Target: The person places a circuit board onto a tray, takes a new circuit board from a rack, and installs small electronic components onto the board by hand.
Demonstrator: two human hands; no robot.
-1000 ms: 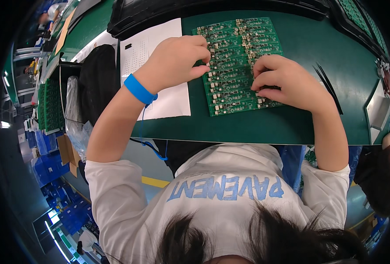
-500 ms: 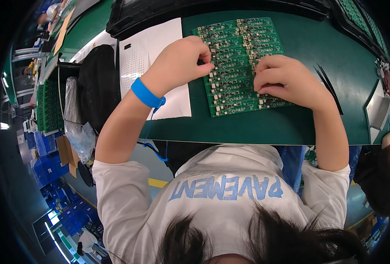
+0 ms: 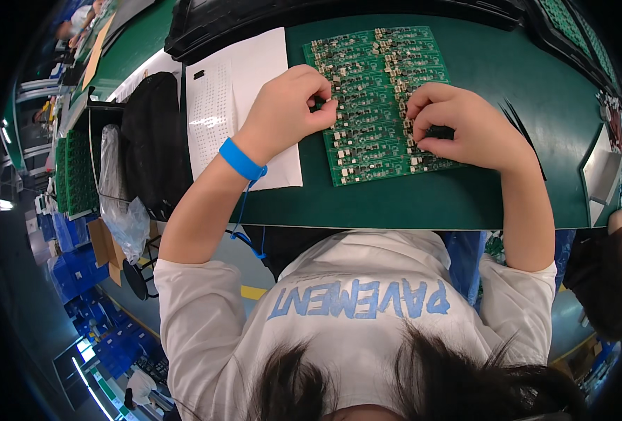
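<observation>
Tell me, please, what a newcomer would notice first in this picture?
First, the large green circuit board panel lying flat on the dark green table mat, with both bare hands on it: the left hand pinches at its left edge, the right hand presses near its right side. Next, the bright blue wrist strap on the left wrist, above a white paper sheet.

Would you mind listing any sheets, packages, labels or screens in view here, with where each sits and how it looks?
White paper sheet: flat on the green mat, under the left hand; rectangular, with a grid of small dark marks.
Clear plastic bag: off the table's left edge; crumpled, see-through.
Brown cardboard piece: below the bag; flat, tan.
Blue crates: lower left; stacked.
No screen is visible.
</observation>
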